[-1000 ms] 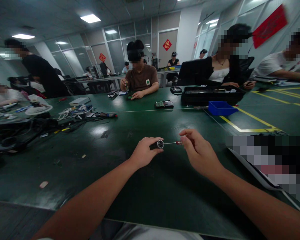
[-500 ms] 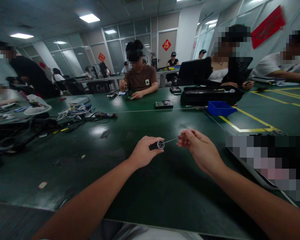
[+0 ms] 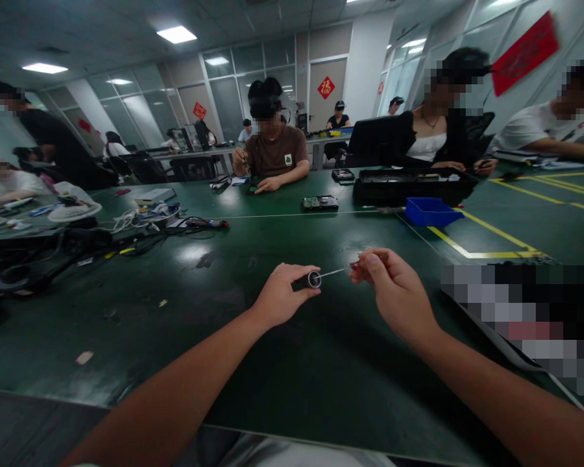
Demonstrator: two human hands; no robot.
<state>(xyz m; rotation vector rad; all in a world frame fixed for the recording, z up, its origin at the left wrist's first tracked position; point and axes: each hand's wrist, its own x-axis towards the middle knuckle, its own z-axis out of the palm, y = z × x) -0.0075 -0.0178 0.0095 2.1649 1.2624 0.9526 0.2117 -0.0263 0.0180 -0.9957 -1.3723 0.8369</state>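
My left hand (image 3: 281, 295) grips a small black cylinder (image 3: 302, 283) between thumb and fingers, its round silver-rimmed open end turned to the right. In my right hand (image 3: 387, 279) is a screwdriver, pinched by its reddish handle (image 3: 355, 264). The thin metal shaft (image 3: 333, 272) runs left from my fingers, and its tip meets the open end of the cylinder. How deep the tip sits inside is too small to tell. Both hands are above the green table (image 3: 272, 376).
A blue bin (image 3: 431, 212), a long black casing (image 3: 411, 188) and a circuit-board device (image 3: 320, 203) stand farther back. Cables (image 3: 150, 243) and parts lie at the left. A person in brown (image 3: 278, 155) sits opposite; others sit at the right.
My right hand's fingers have shifted and curled on the screwdriver, showing more of the reddish handle. My left hand holds the cylinder almost as before.
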